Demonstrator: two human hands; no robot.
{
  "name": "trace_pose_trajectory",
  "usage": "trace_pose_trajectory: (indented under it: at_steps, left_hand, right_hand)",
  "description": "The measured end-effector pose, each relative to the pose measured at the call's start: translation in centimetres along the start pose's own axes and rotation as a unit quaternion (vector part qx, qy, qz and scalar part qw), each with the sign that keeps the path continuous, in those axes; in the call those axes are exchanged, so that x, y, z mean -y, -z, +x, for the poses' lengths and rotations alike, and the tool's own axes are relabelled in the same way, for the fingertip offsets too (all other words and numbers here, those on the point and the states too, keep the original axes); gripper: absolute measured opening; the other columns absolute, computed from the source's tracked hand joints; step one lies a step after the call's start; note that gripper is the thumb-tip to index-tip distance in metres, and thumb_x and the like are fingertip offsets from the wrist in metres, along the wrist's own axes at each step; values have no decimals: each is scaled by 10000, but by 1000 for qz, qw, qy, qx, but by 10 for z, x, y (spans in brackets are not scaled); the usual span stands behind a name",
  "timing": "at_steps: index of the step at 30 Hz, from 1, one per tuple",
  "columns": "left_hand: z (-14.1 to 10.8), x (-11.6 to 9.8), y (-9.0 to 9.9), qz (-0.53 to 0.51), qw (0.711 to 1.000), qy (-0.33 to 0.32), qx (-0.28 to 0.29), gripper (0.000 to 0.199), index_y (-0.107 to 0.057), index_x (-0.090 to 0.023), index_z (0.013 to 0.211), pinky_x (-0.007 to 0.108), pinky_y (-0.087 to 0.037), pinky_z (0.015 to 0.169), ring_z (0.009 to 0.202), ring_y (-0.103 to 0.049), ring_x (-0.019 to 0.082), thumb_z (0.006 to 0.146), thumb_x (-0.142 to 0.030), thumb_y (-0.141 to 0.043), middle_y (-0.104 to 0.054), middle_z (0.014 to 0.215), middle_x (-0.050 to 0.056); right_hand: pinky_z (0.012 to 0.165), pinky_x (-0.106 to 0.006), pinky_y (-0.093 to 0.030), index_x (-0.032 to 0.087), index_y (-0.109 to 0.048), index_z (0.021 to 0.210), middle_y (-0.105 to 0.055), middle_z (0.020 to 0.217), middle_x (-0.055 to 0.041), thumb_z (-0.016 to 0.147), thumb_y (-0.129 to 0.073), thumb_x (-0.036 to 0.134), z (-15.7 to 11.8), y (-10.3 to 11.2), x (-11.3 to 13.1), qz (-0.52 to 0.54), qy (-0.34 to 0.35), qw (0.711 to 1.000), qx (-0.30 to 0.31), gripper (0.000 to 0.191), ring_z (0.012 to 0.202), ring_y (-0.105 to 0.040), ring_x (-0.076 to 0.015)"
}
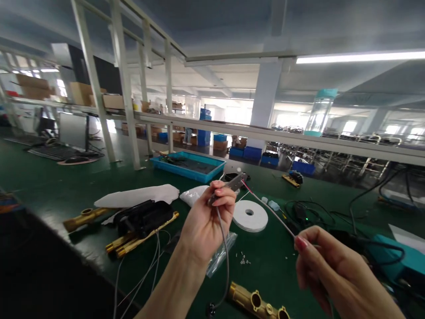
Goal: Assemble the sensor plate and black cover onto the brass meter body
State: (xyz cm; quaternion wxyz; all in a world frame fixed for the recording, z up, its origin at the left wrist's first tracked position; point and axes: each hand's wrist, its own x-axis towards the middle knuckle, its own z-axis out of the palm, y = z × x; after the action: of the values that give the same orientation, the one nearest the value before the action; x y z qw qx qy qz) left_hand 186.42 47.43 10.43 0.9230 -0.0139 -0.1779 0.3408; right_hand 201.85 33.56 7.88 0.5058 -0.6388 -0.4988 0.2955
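Observation:
Raised over the green bench, my left hand is closed around a flat grey strip-shaped part with small holes. A thin grey cable runs from the pink-red wire at the strip's far end to my right hand. My right thumb and forefinger pinch this cable. Another grey cable hangs below my left hand and ends in a dark connector. Beneath lie a brass pipe fitting with round openings, several small metal bits and a clear plastic bag.
A white roll lies behind my hands, near a blue tray. Left are black housings with brass pipes and a white wrapped piece. Right are black cables and a teal device. A shelf rail crosses above.

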Motion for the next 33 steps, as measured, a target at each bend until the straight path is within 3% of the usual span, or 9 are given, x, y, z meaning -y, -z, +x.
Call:
trace_pose_trajectory:
  at_steps: [9, 13, 16, 20, 23, 25, 30, 31, 33]
  left_hand:
    - [-5, 4, 1, 36, 999, 35, 2, 448, -489, -107, 694, 129, -432, 467, 544, -511, 94, 978, -239, -169, -521, 614, 66]
    - [-4, 10, 1, 152, 986, 68, 6, 401, -472, -110, 679, 111, -403, 445, 521, -506, 76, 973, -179, -209, -520, 601, 34]
    - [-1, 20, -4, 283, 952, 120, 13, 391, -488, -111, 680, 110, -386, 421, 499, -512, 74, 974, -191, -244, -509, 580, 17]
    - [9, 35, -14, 465, 870, 152, 64, 388, -527, -116, 665, 134, -421, 437, 497, -539, 85, 969, -224, -311, -529, 581, 21]
    - [14, 42, -17, 580, 800, 123, 96, 374, -553, -126, 663, 147, -419, 424, 498, -552, 92, 959, -226, -347, -564, 621, 31]
    - [16, 45, -18, 651, 745, 84, 116, 363, -558, -133, 669, 173, -455, 465, 541, -576, 104, 955, -232, -358, -580, 671, 34]
    - [23, 46, -28, 808, 541, -163, 165, 279, -539, -137, 728, 243, -508, 713, 837, -634, 166, 942, -285, -439, -602, 794, 42]
    - [26, 48, -33, 815, 515, -189, 188, 261, -524, -137, 749, 243, -501, 685, 770, -630, 151, 943, -288, -435, -592, 747, 30]
    - [30, 56, -43, 814, 492, -195, 238, 310, -499, -119, 794, 205, -438, 582, 528, -523, 57, 969, -290, -309, -489, 613, -27]
  right_hand:
    - [371, -158, -201, 193, -427, 816, -562, 554, 40, 841, -463, 610, 4, 5, -5, 23, 1, 1000, 2, 420, 359, -359, -39]
    - [385, -157, -224, 205, -439, 927, -563, 571, 38, 882, -431, 565, 6, 4, -2, 56, 31, 998, -4, 363, 397, -355, -50]
    - [411, -160, -272, 242, -443, 1110, -557, 604, 38, 915, -407, 514, 11, 7, 7, 102, 105, 989, -25, 337, 457, -373, -71]
    - [469, -184, -323, 251, -532, 1144, -535, 635, 26, 934, -413, 455, 20, 14, 20, 134, 183, 974, -21, 316, 533, -420, -85]
    - [483, -191, -326, 211, -629, 952, -553, 703, 17, 889, -541, 382, 26, 20, 26, 119, 188, 975, 12, 202, 565, -437, -74]
    - [504, -191, -350, 197, -643, 852, -569, 730, 18, 863, -590, 336, 28, 25, 27, 105, 190, 976, 0, 149, 593, -469, -72]
    - [589, -242, -390, 227, -670, 803, -589, 774, 17, 864, -599, 310, 25, 39, 34, 24, 278, 948, -155, 125, 644, -500, -96]
    - [576, -257, -363, 238, -675, 792, -582, 768, 12, 862, -605, 304, 22, 42, 38, 2, 307, 932, -194, 119, 622, -473, -100]
    - [546, -288, -305, 247, -675, 783, -545, 714, -5, 865, -601, 324, 15, 45, 46, -35, 360, 893, -268, 134, 582, -424, -119]
